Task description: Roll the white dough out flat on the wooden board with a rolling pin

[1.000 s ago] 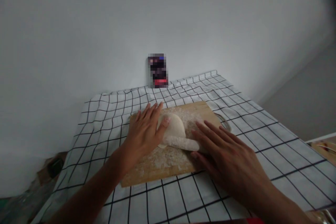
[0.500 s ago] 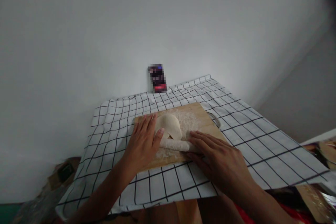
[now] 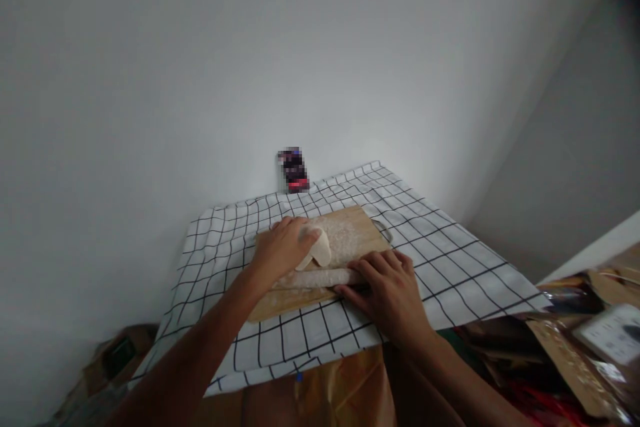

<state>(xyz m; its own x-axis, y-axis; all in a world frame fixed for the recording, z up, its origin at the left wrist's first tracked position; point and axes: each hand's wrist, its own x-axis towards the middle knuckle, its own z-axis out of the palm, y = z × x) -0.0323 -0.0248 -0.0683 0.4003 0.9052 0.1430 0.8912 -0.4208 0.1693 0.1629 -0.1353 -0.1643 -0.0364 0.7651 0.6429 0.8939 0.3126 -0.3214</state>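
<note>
The dough (image 3: 323, 250) is cream, the cloth (image 3: 440, 240) black-gridded white.

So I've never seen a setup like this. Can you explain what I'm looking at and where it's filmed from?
There's no machine here, just a person's bare left hand and right hand. The picture comes from a camera worn on that person's head, looking forward and down. On a white checked cloth lies a floury wooden board, and on that are pale dough and a floured rolling pin. The left hand touches the dough; I can't tell how firmly. The right hand holds the rolling pin near its right end. Behind the board, a pixelated object stands against the wall.
</note>
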